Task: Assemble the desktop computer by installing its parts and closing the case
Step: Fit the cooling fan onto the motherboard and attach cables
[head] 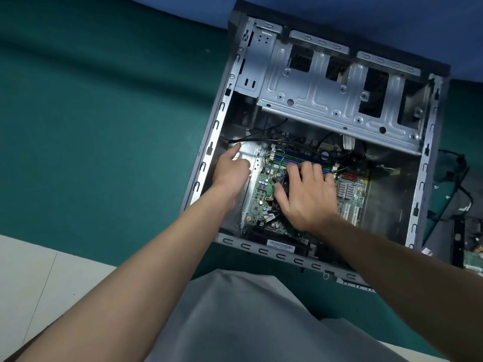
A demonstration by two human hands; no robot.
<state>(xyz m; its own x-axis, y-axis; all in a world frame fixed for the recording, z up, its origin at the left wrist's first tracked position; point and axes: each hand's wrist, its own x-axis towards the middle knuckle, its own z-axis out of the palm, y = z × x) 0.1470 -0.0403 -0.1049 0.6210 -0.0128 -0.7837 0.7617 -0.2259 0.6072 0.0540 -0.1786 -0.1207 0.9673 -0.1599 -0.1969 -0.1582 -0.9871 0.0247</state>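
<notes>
The computer case lies on its side, open face up, on the green mat, filling the centre and upper right of the frame. Its long axis runs from the lower centre towards the top, leaning slightly right. The dark front panel points to the top edge, and the slotted rear rail is at the lower edge, nearest the person. The silver drive cage spans the upper half of the case. The green motherboard lies flat in the lower half, with its memory slots towards the cage and a small silver heatsink on its right. The left hand is inside the case at the left edge of the board, forefinger stretched towards a black cable and the other fingers folded in, holding nothing visible. Contact between fingertip and cable cannot be confirmed. The right hand covers a black cooler at the middle of the board, thumb on its left side and fingers spread and bent over its far edge, gripping it. At the right edge of the frame, loose black cabling and a second green board lie beside the case.
</notes>
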